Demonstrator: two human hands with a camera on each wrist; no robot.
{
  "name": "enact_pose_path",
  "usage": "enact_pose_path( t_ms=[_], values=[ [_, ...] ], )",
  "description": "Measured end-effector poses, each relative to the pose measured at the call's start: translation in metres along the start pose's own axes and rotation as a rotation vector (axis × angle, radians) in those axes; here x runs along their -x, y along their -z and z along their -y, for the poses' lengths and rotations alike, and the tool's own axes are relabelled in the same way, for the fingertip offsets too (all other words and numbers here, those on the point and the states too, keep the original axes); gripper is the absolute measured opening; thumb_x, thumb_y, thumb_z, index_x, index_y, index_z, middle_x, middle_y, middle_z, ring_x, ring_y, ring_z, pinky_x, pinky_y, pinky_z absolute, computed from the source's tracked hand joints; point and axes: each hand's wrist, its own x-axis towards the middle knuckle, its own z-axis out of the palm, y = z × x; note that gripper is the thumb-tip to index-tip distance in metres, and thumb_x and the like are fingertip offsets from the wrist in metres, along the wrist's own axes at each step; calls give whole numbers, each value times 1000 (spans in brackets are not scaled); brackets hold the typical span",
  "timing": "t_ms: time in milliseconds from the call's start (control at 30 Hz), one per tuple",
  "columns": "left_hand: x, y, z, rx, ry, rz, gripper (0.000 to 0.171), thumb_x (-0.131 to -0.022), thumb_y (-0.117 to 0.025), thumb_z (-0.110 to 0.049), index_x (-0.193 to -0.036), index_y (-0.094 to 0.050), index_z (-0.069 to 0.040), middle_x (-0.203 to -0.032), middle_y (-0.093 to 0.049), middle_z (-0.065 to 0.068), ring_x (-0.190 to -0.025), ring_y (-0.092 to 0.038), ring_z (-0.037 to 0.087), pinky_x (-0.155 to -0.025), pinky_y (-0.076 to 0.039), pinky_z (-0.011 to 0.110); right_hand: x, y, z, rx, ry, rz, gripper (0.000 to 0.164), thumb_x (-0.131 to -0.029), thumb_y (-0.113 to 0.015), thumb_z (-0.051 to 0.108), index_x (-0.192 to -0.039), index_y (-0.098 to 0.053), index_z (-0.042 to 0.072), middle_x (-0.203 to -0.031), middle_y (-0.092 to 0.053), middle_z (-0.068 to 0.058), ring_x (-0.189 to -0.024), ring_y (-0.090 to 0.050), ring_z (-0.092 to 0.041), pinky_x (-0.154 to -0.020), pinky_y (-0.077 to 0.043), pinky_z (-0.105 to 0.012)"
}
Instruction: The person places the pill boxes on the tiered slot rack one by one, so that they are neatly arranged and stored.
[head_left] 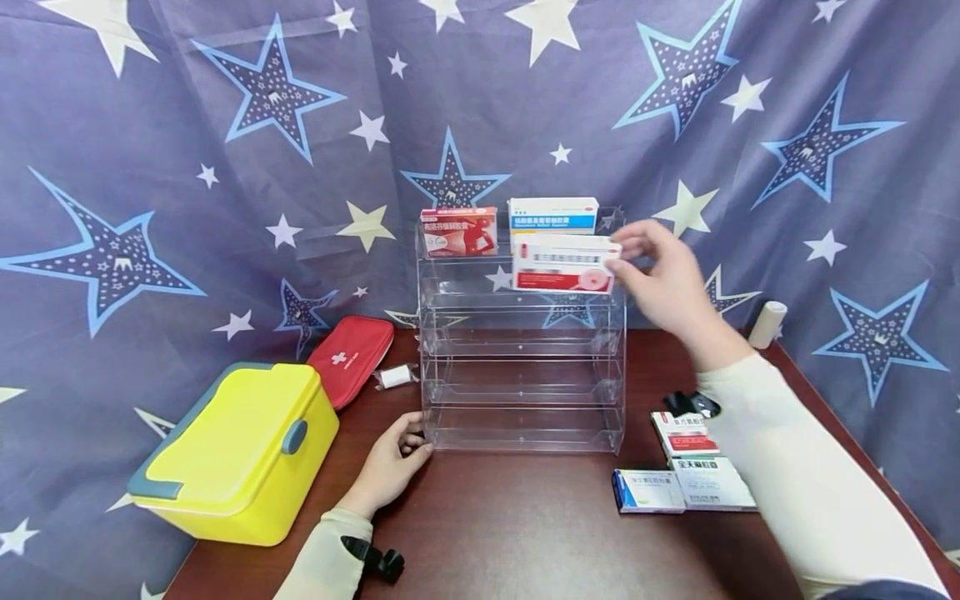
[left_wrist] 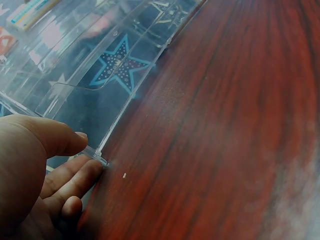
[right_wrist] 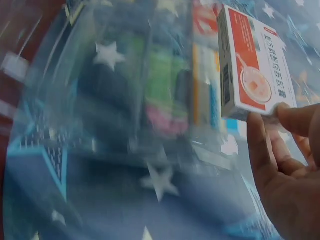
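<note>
My right hand [head_left: 660, 275] pinches a white and red medicine box [head_left: 564, 265] by its right end, between thumb and fingers. The box is in front of the top of a clear tiered display rack [head_left: 521, 437], overlapping a blue and white medicine box [head_left: 553, 218] there. A red medicine box [head_left: 459, 232] stands at the left of that top tier. Down at the rack's lower left corner is my left hand [head_left: 390, 467]. In the left wrist view its thumb [left_wrist: 65, 140] and fingers grip the clear side panel. The right wrist view shows the box's printed front and one narrow side.
Several medicine boxes [head_left: 716, 483] lie on the table right of the rack, partly behind the right sleeve. Left of it are a yellow case [head_left: 240, 458], a red first-aid pouch [head_left: 351, 360] and a small white wrapped roll [head_left: 396, 377]. A white cylinder [head_left: 768, 325] stands at the back right.
</note>
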Motion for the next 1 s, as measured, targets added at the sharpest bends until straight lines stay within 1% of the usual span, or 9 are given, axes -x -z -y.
enact_pose_path(
  t_ms=[133, 233, 333, 433, 533, 667, 767, 867, 1000],
  values=[
    [-1, -1, 0, 5, -3, 2, 49, -92, -79, -3, -137, -62, -10, -115, -68, 8, -101, -67, 24, -89, -50, 41, -14, -39, 4, 8, 13, 26, 29, -92, -77, 1, -119, -67, 6, -107, -70, -12, -100, -67, -21, -85, -56, -30],
    [-1, -1, 0, 1, 4, 9, 48, -93, -78, -4, -137, -62, -10, -116, -68, 8, -101, -67, 21, -88, -50, 36, -20, -64, 7, 13, 36, 34, 28, -92, -78, 1, -117, -68, 7, -107, -70, -10, -99, -67, -22, -82, -57, -37],
    [-1, -1, -1, -4, 11, 14, 47, -94, -78, -5, -138, -62, -10, -116, -68, 8, -101, -66, 19, -87, -49, 34, -23, -86, 8, 33, 55, 35, 25, -93, -77, 3, -116, -68, 9, -107, -69, -8, -98, -67, -20, -79, -58, -36],
    [0, 0, -1, -9, 17, 18, 47, -94, -77, -5, -138, -62, -11, -115, -68, 7, -100, -66, 19, -88, -49, 33, -24, -103, 9, 42, 60, 40, 24, -94, -77, 4, -116, -68, 9, -109, -68, -7, -98, -68, -19, -79, -58, -35],
    [0, 0, -1, -12, 17, 16, 47, -94, -77, -4, -137, -62, -11, -115, -68, 7, -100, -67, 19, -88, -50, 33, -27, -115, 10, 36, 61, 32, 23, -95, -77, 5, -116, -68, 8, -110, -68, -8, -97, -69, -20, -83, -57, -36],
    [-1, 1, 0, -12, 13, 10, 47, -94, -77, -4, -137, -62, -10, -115, -68, 7, -101, -66, 19, -88, -50, 34, -32, -125, 11, 38, 52, 34, 23, -95, -76, 6, -117, -69, 9, -112, -67, -8, -99, -69, -21, -89, -55, -37],
    [-1, 1, 0, -14, 15, 10, 47, -94, -78, -4, -138, -62, -10, -115, -68, 7, -101, -66, 19, -88, -50, 34, -33, -132, 12, 43, 34, 69, 23, -96, -76, 6, -117, -69, 11, -113, -66, -7, -101, -69, -21, -90, -55, -36],
    [0, 1, -1, -15, 22, 11, 48, -93, -78, -4, -138, -61, -10, -115, -68, 7, -101, -66, 19, -88, -50, 34, -32, -138, 11, 51, 40, 106, 22, -96, -76, 6, -116, -68, 11, -112, -65, -7, -101, -69, -21, -90, -55, -37],
    [0, 1, -1, -14, 20, 13, 48, -93, -77, -4, -138, -61, -9, -115, -68, 8, -101, -66, 19, -88, -50, 34, -29, -143, 11, 72, 48, 117, 22, -95, -77, 6, -115, -68, 10, -110, -65, -6, -98, -68, -20, -90, -55, -37]
  ],
)
